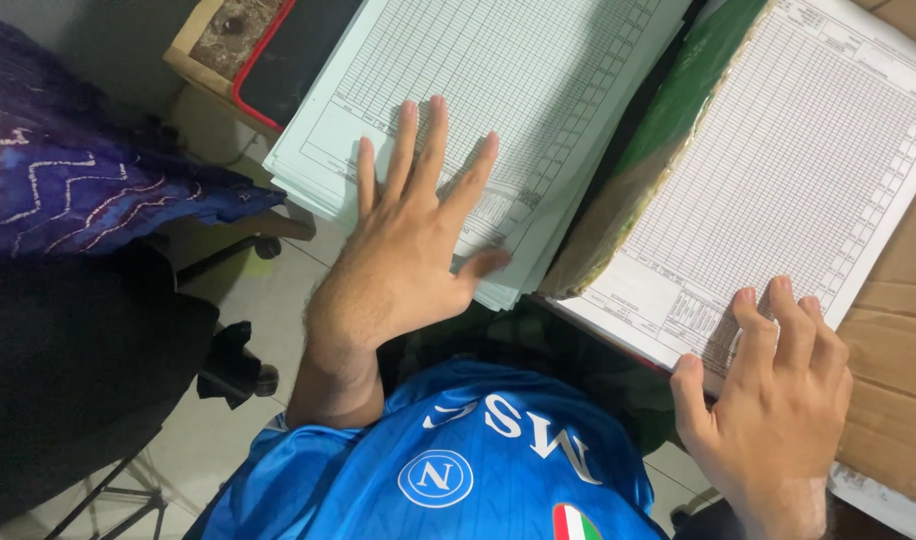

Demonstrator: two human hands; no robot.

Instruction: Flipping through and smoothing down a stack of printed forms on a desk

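My left hand (410, 232) lies flat with fingers spread on the near corner of a stack of pale green ruled sheets (498, 70). My right hand (778, 390) rests with fingers apart on the near corner of a white ruled sheet (788, 170) topping a second, thicker pile. That pile's glued spine edge (633, 190) shows green and brown. Neither hand grips anything.
Brown cardboard (893, 350) lies under and right of the white pile. A red-edged black tray (288, 60) sits at the table's far left corner. Dark and blue patterned cloth (88, 190) hangs over a chair at left. My blue shirt (458, 460) fills the bottom.
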